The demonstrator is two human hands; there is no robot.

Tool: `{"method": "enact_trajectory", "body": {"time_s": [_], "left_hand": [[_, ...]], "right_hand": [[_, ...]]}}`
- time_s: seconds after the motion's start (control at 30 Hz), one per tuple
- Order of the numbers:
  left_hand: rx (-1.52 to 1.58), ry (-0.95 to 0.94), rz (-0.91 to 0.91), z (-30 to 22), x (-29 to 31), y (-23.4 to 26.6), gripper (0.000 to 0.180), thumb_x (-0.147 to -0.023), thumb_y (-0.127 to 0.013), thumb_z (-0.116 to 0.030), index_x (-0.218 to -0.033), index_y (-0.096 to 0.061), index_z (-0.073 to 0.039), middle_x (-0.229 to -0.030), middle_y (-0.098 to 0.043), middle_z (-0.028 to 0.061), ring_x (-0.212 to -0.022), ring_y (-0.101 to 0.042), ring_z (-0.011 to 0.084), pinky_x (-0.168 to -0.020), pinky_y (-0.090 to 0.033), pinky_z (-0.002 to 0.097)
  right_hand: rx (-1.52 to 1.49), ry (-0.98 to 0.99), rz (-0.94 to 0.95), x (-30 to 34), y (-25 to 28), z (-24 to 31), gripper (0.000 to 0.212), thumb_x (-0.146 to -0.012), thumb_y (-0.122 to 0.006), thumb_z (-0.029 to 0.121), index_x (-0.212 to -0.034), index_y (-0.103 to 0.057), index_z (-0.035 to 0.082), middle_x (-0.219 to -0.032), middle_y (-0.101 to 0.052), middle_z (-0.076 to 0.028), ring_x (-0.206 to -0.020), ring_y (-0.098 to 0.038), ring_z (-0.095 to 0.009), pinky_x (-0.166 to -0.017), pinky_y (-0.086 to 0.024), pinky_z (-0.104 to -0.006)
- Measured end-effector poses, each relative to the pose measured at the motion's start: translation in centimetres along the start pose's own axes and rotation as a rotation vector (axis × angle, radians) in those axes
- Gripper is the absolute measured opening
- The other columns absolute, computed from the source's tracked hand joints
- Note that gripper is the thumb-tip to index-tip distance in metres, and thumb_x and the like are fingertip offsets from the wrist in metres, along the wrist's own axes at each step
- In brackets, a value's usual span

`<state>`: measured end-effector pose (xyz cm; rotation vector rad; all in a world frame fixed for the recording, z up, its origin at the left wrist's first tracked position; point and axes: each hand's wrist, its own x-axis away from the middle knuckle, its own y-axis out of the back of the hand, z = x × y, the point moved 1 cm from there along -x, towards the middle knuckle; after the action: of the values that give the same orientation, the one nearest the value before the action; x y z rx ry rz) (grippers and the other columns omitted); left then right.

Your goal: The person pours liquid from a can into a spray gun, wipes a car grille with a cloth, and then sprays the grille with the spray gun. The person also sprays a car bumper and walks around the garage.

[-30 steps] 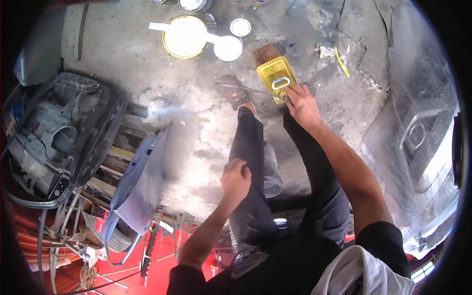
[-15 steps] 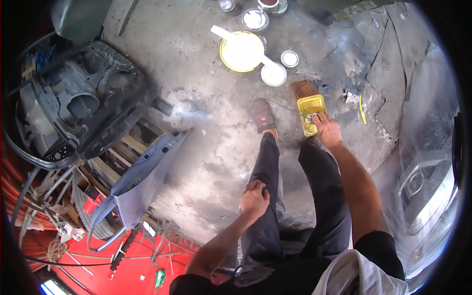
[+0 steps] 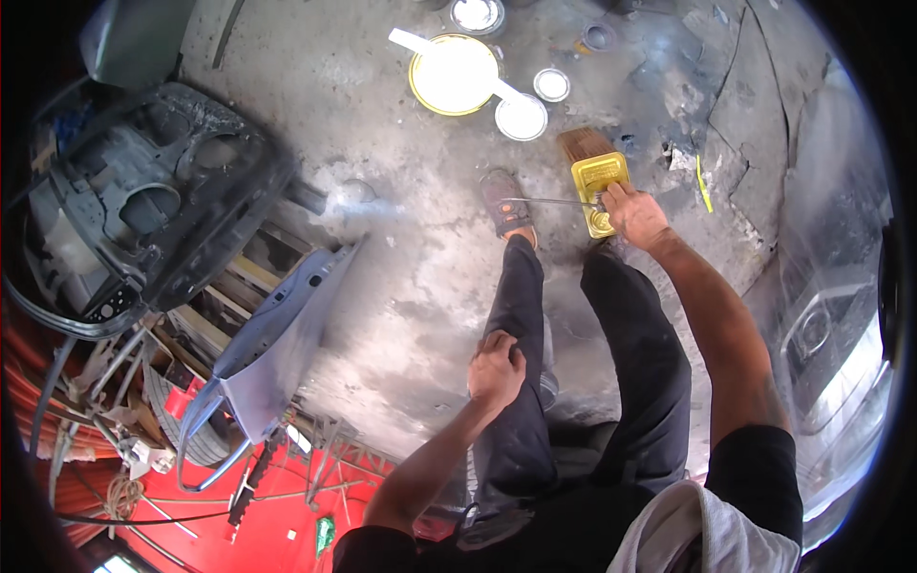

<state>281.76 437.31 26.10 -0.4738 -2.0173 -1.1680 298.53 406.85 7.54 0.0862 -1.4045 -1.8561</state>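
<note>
My right hand [image 3: 636, 216] pinches a thin metal rod [image 3: 552, 201] over the yellow top of a rectangular tin [image 3: 600, 171]. The rod reaches left from my fingers to above my left shoe. The tin stands on the floor, its side brown and its top fitted with a round cap [image 3: 600, 222] beside my hand. Exactly where the rod meets the tin is hidden by my fingers. My left hand [image 3: 497, 369] rests on my left knee, fingers curled in and nothing seen in them.
Beyond the tin stand a wide yellow-rimmed tub [image 3: 455, 75] with a white strip across it and several small cans. Left are a dark car door shell [image 3: 153, 205], a blue-grey panel [image 3: 277, 353] and a tyre [image 3: 181, 411]. Plastic sheeting [image 3: 821, 315] hangs at right.
The rod has swung from slanting to nearly level, and my right hand has turned slightly with it at the tin. My left hand stays on the knee. The view has shifted a little.
</note>
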Motion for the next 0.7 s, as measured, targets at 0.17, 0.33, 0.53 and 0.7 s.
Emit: {"method": "enact_trajectory", "body": {"time_s": [0.17, 0.33, 0.53, 0.7], "left_hand": [[-0.033, 0.003, 0.026, -0.4, -0.9, 0.5, 0.017, -0.090, -0.066, -0.015, -0.105, -0.071, -0.008, -0.112, -0.071, 0.0087, -0.107, -0.066, 0.0348, -0.091, -0.056, 0.0481], [-0.108, 0.030, -0.014, -2.0, -2.0, 2.0, 0.019, -0.091, -0.065, -0.015, -0.106, -0.072, -0.008, -0.110, -0.074, 0.0135, -0.104, -0.069, 0.0375, -0.091, -0.056, 0.0490], [-0.249, 0.016, 0.107, -2.1, -1.2, 1.1, 0.026, -0.096, -0.059, -0.026, -0.110, -0.073, -0.009, -0.107, -0.074, 0.0190, -0.102, -0.071, 0.0403, -0.094, -0.056, 0.0519], [-0.668, -0.243, 0.464, -1.0, 2.8, -4.0, 0.045, -0.099, -0.052, -0.039, -0.137, -0.067, -0.023, -0.153, -0.047, 0.0180, -0.142, -0.033, 0.0635, -0.106, -0.037, 0.0792]], "right_hand": [[-0.214, -0.258, 0.156, -1.5, 1.8, -0.1, 0.025, -0.088, -0.069, 0.022, -0.109, -0.069, 0.008, -0.102, -0.073, -0.014, -0.099, -0.072, -0.033, -0.082, -0.059, -0.0450], [-0.275, -0.426, 0.381, -0.9, 2.6, 0.8, 0.041, -0.084, -0.075, 0.043, -0.112, -0.074, 0.013, -0.109, -0.075, -0.016, -0.104, -0.072, -0.035, -0.091, -0.057, -0.0467], [-0.431, -0.469, 0.309, 13.2, 10.5, 3.5, 0.045, -0.092, -0.069, 0.045, -0.120, -0.071, 0.011, -0.116, -0.074, -0.014, -0.112, -0.069, -0.035, -0.096, -0.054, -0.0469], [-0.466, -0.604, 0.113, 26.0, 21.8, 7.1, 0.041, -0.083, -0.075, 0.042, -0.111, -0.074, 0.012, -0.100, -0.075, -0.019, -0.096, -0.072, -0.040, -0.084, -0.058, -0.0508]]}}
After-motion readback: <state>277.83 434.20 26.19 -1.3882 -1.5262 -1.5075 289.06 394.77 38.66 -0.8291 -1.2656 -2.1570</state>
